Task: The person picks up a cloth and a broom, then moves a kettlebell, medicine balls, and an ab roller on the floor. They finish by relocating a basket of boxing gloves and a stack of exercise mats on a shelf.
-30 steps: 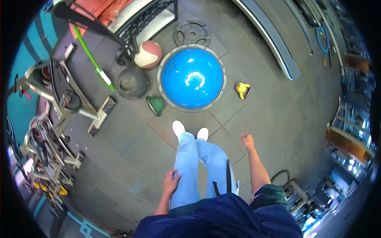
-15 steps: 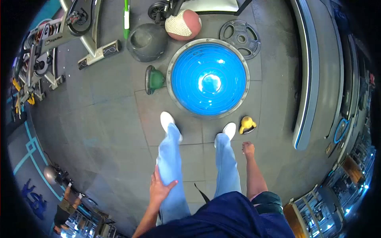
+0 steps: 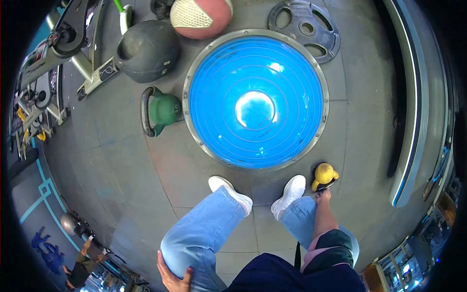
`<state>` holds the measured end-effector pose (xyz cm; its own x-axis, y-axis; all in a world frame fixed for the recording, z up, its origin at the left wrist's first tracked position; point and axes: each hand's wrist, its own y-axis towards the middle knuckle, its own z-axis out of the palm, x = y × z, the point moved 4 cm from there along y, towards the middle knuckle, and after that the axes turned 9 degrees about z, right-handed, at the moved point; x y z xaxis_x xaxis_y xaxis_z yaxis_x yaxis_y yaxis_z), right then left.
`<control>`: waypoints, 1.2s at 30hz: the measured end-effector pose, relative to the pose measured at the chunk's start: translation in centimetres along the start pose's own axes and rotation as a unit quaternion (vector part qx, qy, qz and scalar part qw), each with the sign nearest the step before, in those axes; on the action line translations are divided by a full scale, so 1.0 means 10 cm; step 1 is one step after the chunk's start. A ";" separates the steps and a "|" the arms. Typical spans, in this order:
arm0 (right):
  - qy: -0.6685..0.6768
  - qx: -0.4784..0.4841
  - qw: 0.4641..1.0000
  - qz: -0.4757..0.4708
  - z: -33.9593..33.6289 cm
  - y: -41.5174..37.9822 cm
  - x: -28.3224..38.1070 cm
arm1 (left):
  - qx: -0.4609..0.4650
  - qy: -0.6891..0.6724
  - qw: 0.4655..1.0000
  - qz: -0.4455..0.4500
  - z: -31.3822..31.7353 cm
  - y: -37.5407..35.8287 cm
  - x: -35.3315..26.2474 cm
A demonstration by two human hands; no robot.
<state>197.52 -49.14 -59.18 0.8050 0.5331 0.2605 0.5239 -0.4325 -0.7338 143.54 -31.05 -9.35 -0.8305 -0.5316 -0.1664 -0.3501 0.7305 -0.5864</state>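
Observation:
A yellow kettlebell [image 3: 324,173] lies on its side on the floor, its dark handle pointing toward me. My right hand [image 3: 322,195] is down at that handle, with fingers that look curled round it, though they are partly hidden. On my left knee rests my left hand [image 3: 174,277], thumb and fingers spread over the jeans and holding nothing. Just ahead of my white shoes sits a blue balance trainer [image 3: 219,121], dome up. A green kettlebell [image 3: 164,110] lies tipped over beside its left rim.
Behind the trainer are a black medicine ball [image 3: 151,56], a red-and-cream ball [image 3: 214,22] and a grey weight plate [image 3: 328,36]. An exercise bike [image 3: 87,78] stands at left. A long machine rail [image 3: 413,121] runs along the right. Another person [image 3: 80,267] is far off at lower left.
I have bent lower, and my knees have bent. My right hand has reached down to the yellow kettlebell's handle. My left hand has stayed on my left leg, now at the knee.

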 end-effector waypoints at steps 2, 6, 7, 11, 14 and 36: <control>0.087 0.051 0.994 -0.034 0.26 0.35 -0.06 | -0.026 0.004 0.999 0.022 0.05 0.08 -0.02; 0.062 0.006 0.998 -0.032 0.18 -0.08 0.05 | -0.038 -0.015 0.998 0.037 0.06 0.15 -0.08; 0.050 -0.016 0.998 -0.033 0.15 -0.09 0.07 | -0.038 -0.012 0.998 0.038 0.05 0.16 -0.08; -0.073 -0.003 0.997 0.002 0.08 -0.19 0.19 | -0.036 -0.015 0.998 0.039 0.08 0.21 -0.09; -0.010 -0.034 0.995 -0.099 0.16 -0.07 0.07 | -0.024 -0.008 0.999 0.038 0.06 0.21 -0.14; -0.316 0.283 0.879 -0.220 0.12 -4.88 0.58 | 0.046 -0.059 0.997 -0.026 -0.53 -0.88 0.01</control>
<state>176.35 -24.10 -22.59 0.1503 0.9330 0.3269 0.3795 0.2509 -0.8905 144.26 -35.24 0.00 -0.7529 -0.6191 -0.2231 -0.3463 0.6610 -0.6657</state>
